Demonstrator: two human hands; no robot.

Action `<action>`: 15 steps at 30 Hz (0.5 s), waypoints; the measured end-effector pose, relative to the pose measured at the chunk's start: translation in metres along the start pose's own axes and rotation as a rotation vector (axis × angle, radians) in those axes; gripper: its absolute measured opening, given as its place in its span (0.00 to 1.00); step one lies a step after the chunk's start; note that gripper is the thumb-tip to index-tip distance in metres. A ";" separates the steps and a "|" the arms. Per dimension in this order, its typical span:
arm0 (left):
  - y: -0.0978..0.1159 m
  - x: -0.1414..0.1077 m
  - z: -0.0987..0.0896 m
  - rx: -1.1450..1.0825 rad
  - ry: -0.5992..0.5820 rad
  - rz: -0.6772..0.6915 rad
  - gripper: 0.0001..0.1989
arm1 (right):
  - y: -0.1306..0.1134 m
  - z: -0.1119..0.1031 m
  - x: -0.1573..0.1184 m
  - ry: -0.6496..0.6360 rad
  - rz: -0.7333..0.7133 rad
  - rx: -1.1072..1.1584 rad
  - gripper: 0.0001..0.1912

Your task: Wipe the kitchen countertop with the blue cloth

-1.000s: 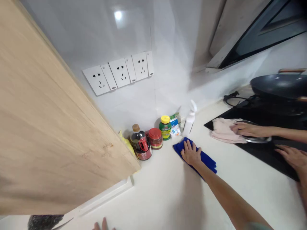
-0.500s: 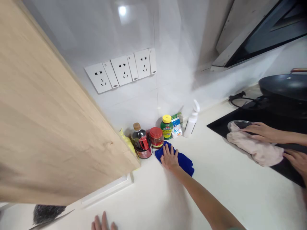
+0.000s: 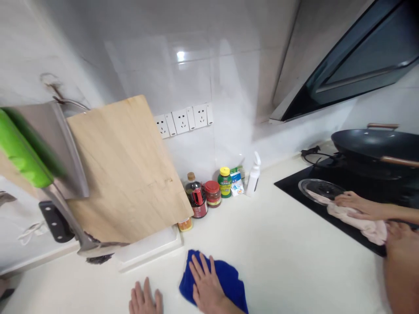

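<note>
Underneath, cream countertop (image 3: 278, 244); white tiled wall (image 3: 203, 74); black hob (image 3: 343, 192) right.

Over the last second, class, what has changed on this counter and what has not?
The right hand has dragged the blue cloth from beside the jars back toward the counter's near edge. A co-worker's hand has pulled the pink cloth rightward across the hob. The left hand stays flat; jars and spray bottle unmoved.
</note>
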State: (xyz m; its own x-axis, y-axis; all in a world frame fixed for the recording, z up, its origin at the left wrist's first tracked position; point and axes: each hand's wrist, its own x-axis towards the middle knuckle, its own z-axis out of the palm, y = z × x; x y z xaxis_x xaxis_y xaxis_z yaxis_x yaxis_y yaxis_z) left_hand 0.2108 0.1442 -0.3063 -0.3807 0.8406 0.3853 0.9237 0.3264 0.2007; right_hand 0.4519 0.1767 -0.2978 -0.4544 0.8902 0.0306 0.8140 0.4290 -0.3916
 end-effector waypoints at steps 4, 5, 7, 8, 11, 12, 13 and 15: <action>-0.006 -0.002 0.003 0.004 -0.012 0.030 0.30 | -0.002 0.004 -0.052 -0.011 -0.152 0.021 0.38; -0.008 -0.003 0.005 0.001 -0.008 0.033 0.30 | 0.007 0.002 -0.064 -0.010 -0.185 0.000 0.38; -0.010 -0.005 0.010 -0.007 0.016 0.032 0.31 | 0.035 -0.002 -0.086 0.017 -0.251 -0.066 0.37; -0.011 -0.005 0.012 -0.011 0.033 0.030 0.31 | 0.052 -0.005 -0.095 0.044 -0.275 -0.105 0.37; -0.012 -0.006 0.016 -0.021 0.045 0.026 0.31 | 0.100 -0.016 -0.113 0.121 -0.278 -0.223 0.37; -0.012 -0.006 0.017 -0.024 0.032 0.025 0.31 | 0.113 -0.020 -0.114 0.151 -0.241 -0.261 0.38; -0.012 -0.006 0.017 -0.026 0.018 0.023 0.31 | 0.123 -0.022 -0.112 0.187 -0.180 -0.297 0.38; -0.012 -0.006 0.018 -0.028 0.008 0.015 0.31 | 0.134 -0.025 -0.099 0.261 -0.023 -0.354 0.37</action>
State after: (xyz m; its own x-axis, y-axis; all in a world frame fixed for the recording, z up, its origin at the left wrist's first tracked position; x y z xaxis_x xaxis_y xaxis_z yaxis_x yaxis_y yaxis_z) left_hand 0.2025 0.1430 -0.3277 -0.3673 0.8418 0.3956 0.9277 0.3013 0.2202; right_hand 0.6155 0.1499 -0.3305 -0.4045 0.8690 0.2850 0.8990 0.4350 -0.0506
